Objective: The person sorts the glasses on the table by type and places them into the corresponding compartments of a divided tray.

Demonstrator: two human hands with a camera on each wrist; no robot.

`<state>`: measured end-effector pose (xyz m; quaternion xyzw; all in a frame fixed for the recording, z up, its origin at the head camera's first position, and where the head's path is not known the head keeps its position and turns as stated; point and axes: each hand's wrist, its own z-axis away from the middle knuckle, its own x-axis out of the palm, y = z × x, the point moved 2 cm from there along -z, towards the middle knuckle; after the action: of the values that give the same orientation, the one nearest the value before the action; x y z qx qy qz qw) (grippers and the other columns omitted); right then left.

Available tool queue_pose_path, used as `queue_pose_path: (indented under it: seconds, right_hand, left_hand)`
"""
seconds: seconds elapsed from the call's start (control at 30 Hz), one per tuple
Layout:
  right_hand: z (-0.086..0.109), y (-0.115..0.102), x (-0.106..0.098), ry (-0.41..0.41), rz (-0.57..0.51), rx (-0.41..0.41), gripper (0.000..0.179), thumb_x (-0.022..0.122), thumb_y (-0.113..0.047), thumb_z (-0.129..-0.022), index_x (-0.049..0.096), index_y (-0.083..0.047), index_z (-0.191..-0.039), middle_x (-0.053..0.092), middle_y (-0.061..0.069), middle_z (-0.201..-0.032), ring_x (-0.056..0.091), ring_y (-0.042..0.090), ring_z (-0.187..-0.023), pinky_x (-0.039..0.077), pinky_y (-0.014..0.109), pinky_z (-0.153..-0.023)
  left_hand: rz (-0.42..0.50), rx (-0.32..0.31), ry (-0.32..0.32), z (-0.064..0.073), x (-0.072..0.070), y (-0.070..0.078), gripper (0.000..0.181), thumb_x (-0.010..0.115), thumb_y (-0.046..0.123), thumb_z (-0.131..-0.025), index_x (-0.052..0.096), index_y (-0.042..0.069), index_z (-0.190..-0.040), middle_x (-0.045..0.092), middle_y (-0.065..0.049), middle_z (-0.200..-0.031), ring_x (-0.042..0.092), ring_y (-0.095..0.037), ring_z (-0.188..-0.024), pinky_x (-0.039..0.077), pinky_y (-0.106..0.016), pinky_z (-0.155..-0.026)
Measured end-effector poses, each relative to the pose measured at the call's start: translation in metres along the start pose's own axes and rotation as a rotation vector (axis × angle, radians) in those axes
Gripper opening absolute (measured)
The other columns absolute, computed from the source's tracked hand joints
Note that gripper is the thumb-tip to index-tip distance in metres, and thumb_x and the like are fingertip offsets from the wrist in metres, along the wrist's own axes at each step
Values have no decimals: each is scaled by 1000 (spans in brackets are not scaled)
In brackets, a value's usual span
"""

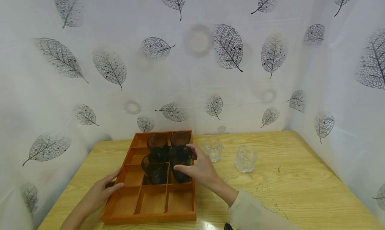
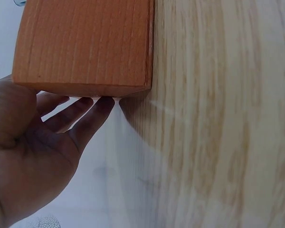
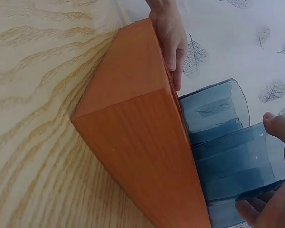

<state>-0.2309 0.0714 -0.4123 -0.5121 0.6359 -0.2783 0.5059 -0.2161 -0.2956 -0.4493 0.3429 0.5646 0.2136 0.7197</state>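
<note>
A wooden divided tray (image 1: 144, 218) stands on the table with several dark blue-grey glass tumblers in its compartments. My right hand (image 1: 203, 168) holds the near right tumbler (image 1: 180, 173), thumb at its front and fingers round the far side. In the right wrist view that tumbler (image 3: 235, 161) lies between thumb and fingers. Left of it is another dark tumbler (image 1: 154, 171); two more, a back left tumbler (image 1: 157, 143) and a back right one (image 1: 180, 138), are behind. My left hand (image 1: 97, 193) holds the tray's left edge, thumb over the rim and fingers along the outer side.
Two clear glasses stand on the table right of the tray, one glass (image 1: 213, 149) near its back and another glass (image 1: 246, 159) farther right. The wood-grain table (image 1: 285, 180) extends right. A white leaf-patterned curtain (image 1: 192, 76) hangs behind and at both sides.
</note>
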Motion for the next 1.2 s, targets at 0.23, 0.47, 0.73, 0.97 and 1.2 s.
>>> queue_pose_path:
  seconds: [0.23, 0.47, 0.73, 0.97, 1.2]
  right_hand:
    - [2, 7, 3, -6, 7, 28, 78, 94, -30, -77, 56, -1, -138, 71, 7, -112, 63, 17, -92, 54, 30, -79]
    - [5, 12, 6, -28, 28, 63, 83, 93, -34, -79, 53, -2, -144, 68, 8, -122, 61, 20, -104, 54, 37, -87]
    - [6, 11, 8, -59, 49, 33, 86, 94, -29, -78, 49, 2, -145, 65, 13, -128, 62, 25, -110, 54, 41, -91]
    - [9, 14, 6, -102, 22, 31, 91, 93, -31, -79, 45, 2, -150, 61, 17, -137, 60, 33, -121, 53, 50, -98]
    - [14, 16, -10, -120, 8, 27, 91, 90, -38, -81, 46, -2, -152, 60, 13, -140, 60, 34, -122, 52, 54, -99]
  left_hand:
    - [20, 5, -9, 0, 0, 0, 72, 60, 30, -107, 27, -6, -160, 28, -33, -160, 46, -54, -135, 56, -48, -95]
    - [9, 7, -8, -1, -1, -1, 72, 60, 30, -107, 28, -7, -159, 29, -35, -159, 46, -54, -134, 55, -50, -95]
    - [21, 11, -5, 0, 0, -1, 72, 61, 29, -106, 28, -5, -160, 30, -35, -159, 51, -52, -131, 56, -45, -93]
    - [30, 4, -3, 0, 0, -4, 71, 61, 28, -106, 28, -5, -160, 29, -35, -159, 48, -53, -134, 55, -48, -95]
    - [5, 29, -5, -2, 0, -4, 70, 59, 28, -107, 27, -6, -160, 30, -36, -158, 49, -53, -133, 55, -48, -94]
